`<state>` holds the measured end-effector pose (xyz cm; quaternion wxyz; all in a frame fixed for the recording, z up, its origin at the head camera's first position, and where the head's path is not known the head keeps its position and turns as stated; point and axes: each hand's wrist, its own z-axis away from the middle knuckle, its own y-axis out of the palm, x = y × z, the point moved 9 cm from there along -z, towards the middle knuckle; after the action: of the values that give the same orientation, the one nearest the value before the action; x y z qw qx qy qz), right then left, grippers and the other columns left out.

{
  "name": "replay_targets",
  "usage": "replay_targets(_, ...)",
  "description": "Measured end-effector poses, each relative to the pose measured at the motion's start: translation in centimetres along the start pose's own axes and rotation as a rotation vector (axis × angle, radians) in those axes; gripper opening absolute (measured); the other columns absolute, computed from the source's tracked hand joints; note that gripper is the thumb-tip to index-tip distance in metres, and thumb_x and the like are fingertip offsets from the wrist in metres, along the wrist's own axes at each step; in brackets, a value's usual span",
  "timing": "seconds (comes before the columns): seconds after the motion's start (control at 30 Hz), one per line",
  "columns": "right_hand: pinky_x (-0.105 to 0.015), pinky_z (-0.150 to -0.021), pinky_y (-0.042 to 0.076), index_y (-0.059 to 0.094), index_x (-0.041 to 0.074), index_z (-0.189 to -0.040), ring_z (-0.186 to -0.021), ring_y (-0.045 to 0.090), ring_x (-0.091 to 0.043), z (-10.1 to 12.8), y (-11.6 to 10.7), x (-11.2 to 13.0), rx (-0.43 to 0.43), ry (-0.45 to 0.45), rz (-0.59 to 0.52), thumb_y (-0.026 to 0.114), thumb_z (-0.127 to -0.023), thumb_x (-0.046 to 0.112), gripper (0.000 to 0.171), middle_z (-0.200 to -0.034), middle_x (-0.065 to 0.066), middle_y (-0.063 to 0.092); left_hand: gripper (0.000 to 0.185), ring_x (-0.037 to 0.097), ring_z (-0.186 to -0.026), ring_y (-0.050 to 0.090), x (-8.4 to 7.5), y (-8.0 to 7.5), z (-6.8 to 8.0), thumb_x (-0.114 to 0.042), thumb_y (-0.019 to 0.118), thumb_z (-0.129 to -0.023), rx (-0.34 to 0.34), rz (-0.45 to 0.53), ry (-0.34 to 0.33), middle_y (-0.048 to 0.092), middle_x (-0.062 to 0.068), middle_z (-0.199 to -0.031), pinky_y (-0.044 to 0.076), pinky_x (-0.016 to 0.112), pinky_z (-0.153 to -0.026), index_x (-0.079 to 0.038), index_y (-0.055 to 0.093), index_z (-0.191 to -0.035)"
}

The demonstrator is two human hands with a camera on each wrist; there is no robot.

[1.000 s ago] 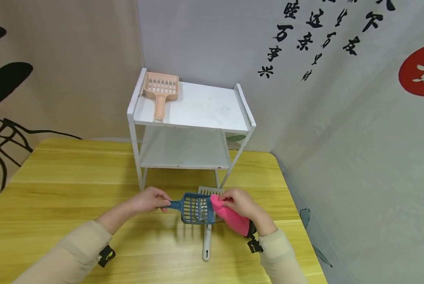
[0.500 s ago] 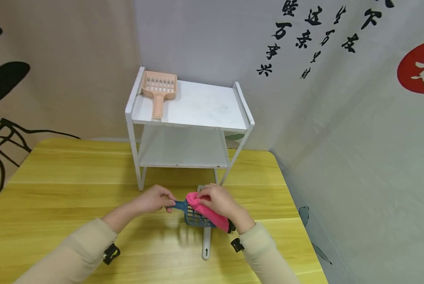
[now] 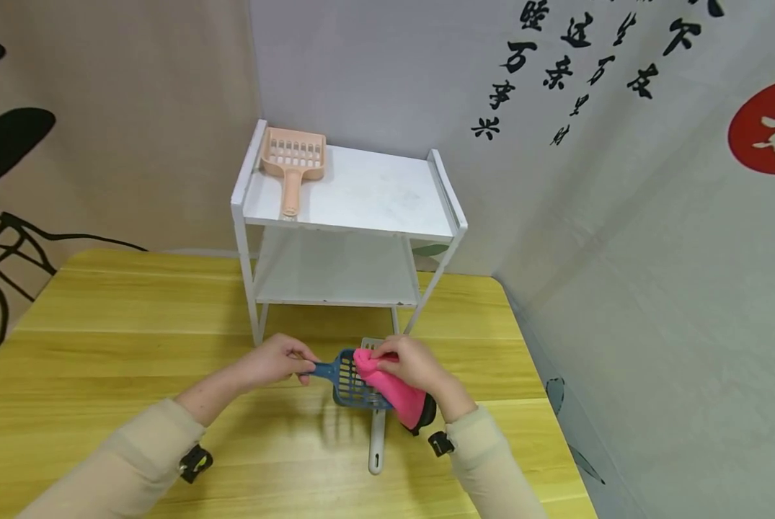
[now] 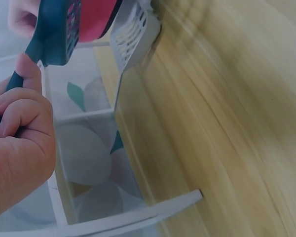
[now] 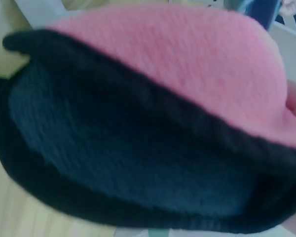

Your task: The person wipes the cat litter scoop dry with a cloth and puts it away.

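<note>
The room is evenly and brightly lit from above, so my arms throw only soft, faint shadows on the bench (image 3: 102, 360). My head view is sharp in the middle, but the walls bow and stretch toward its edges. My left wrist view is dimmer and cooler, the wood grain smeared by motion blur. My right wrist view sits so close to the pink cloth (image 5: 187, 64) that everything is out of focus
</note>
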<state>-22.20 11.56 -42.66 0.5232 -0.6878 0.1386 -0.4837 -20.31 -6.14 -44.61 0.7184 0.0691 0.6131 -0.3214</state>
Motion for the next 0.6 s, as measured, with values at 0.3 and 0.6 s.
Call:
replay_targets(0.3, -0.019, -0.066, 0.047, 0.07, 0.003, -0.101, -0.08, 0.056, -0.014, 0.9, -2.2, -1.4, -0.054, 0.059, -0.124, 0.064, -0.087, 0.011, 0.017, -0.096, -0.01, 0.068, 0.023, 0.003, -0.045, 0.026, 0.2, -0.9, 0.4, -0.013, 0.057, -0.092, -0.014, 0.012, -0.029, 0.065, -0.002, -0.067, 0.024, 0.017, -0.044, 0.005, 0.066, -0.105)
replay_targets(0.6, -0.021, -0.064, 0.045, 0.068, 0.003, -0.105, -0.078, 0.053, -0.015, 2.0, -3.9, -3.4, -0.123, 0.127, -0.213, 0.061, -0.09, 0.008, 0.018, -0.102, -0.012, 0.066, 0.034, 0.004, -0.044, 0.022, 1.5, -0.9, 1.1, -0.018, 0.049, -0.097, 0.046, 0.094, -0.114, 0.063, 0.001, -0.076, 0.024, 0.019, -0.046, 0.009, 0.059, -0.116)
